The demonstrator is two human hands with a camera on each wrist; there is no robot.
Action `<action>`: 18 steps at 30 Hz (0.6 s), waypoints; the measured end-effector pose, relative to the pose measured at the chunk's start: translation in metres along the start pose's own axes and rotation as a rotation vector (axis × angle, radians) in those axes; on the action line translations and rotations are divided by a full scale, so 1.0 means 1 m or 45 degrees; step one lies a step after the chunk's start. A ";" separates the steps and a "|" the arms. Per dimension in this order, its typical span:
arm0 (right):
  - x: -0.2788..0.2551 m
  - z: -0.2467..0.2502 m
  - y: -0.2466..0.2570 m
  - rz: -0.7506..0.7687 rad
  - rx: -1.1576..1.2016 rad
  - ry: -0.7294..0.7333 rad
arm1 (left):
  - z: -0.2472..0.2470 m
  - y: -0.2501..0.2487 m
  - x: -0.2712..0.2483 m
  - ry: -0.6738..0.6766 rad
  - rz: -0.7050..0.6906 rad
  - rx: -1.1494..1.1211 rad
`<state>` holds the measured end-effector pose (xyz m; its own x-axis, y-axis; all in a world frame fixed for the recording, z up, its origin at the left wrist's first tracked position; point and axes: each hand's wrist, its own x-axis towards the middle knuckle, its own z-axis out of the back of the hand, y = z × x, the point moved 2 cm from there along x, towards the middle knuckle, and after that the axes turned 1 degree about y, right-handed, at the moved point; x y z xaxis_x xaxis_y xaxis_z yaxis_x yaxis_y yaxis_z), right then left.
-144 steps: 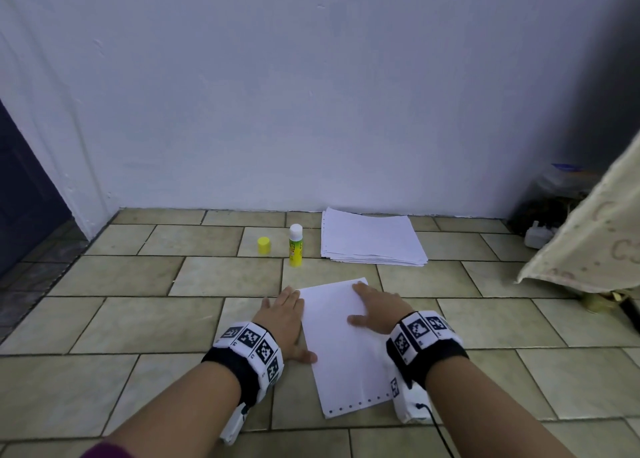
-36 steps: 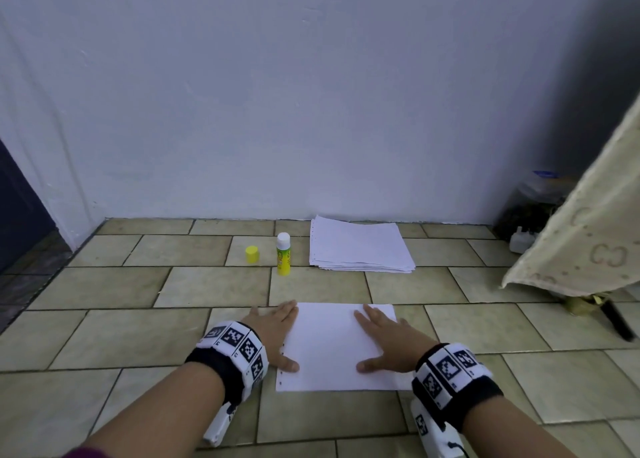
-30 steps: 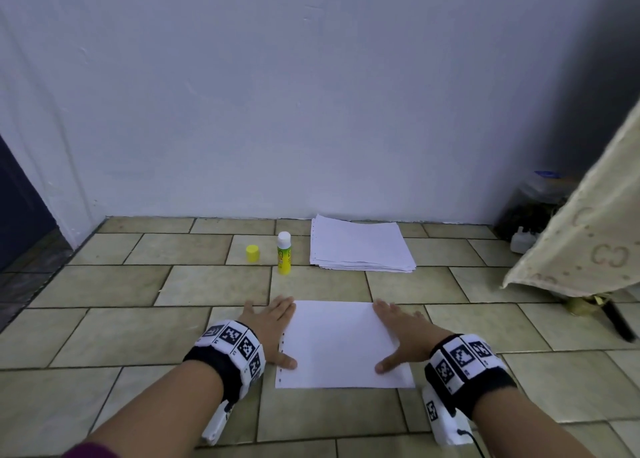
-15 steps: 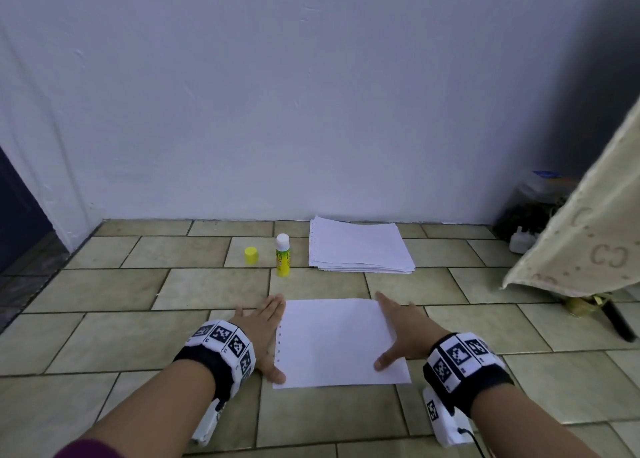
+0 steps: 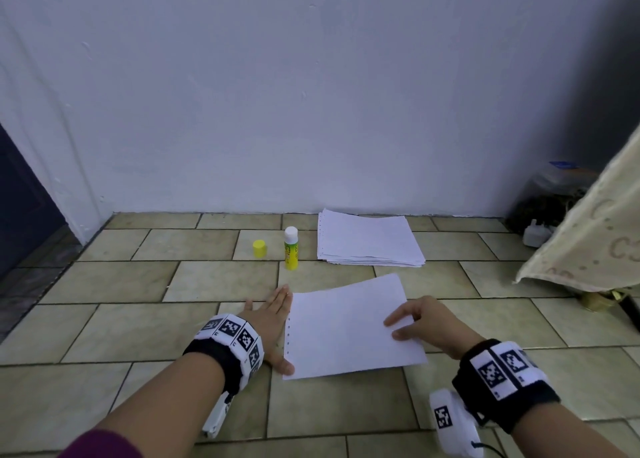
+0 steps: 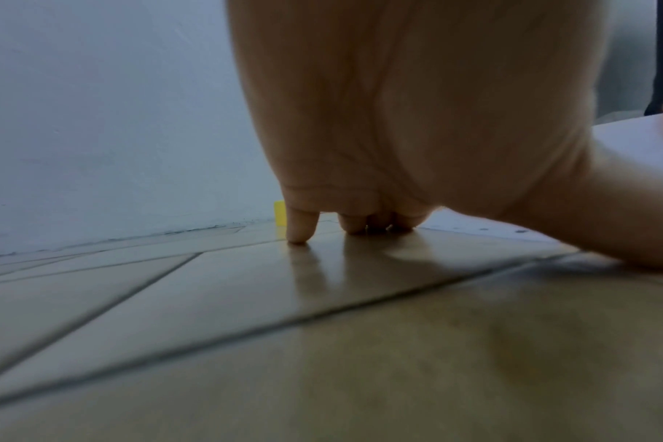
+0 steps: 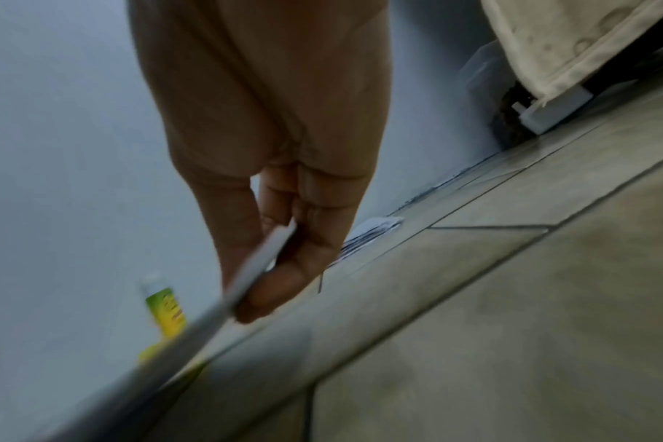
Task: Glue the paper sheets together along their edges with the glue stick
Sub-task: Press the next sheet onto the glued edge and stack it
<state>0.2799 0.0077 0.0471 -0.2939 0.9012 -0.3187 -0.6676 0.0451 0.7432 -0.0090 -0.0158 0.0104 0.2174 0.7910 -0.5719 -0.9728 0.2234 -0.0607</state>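
Sheet (image 5: pixel 349 329) lifting on its right edge — my right hand (image 5: pixel 426 326) pinches it, left hand (image 5: pixel 268 319) flat on the tiles beside it, fingers together. Glue stick (image 5: pixel 291 248) stands uncapped near the stack (image 5: pixel 369 243) — next I'd reach for it

White paper sheet (image 5: pixel 349 326) with a row of punched holes down one edge lies on an olive-beige tiled floor (image 5: pixel 138 326) with dark grout. Beyond the sheet: a yellow-and-green glue stick (image 5: pixel 291 253) with white top, a yellow cap (image 5: pixel 259 249), a white paper stack (image 5: pixel 369 243). Wristbands (image 5: pixel 232 340) show black-and-white square markers.
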 end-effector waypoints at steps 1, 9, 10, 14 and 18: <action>0.001 0.006 0.001 0.019 0.058 0.000 | 0.000 0.001 0.001 0.001 0.001 -0.008; 0.026 0.077 -0.005 0.038 0.258 -0.248 | -0.001 0.003 0.005 -0.013 0.004 0.011; 0.032 0.083 -0.007 0.026 0.255 -0.291 | -0.001 0.003 0.005 -0.016 0.012 0.024; 0.061 0.090 -0.007 -0.034 0.285 -0.537 | -0.001 0.001 0.006 -0.009 0.051 0.071; 0.098 0.087 0.006 0.005 0.190 -0.715 | 0.000 -0.001 0.005 0.003 0.072 0.090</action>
<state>0.3067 0.1338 0.0720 0.1389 0.9902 0.0153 -0.5516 0.0645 0.8316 -0.0072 -0.0124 0.0079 0.1618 0.8022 -0.5747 -0.9755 0.2181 0.0298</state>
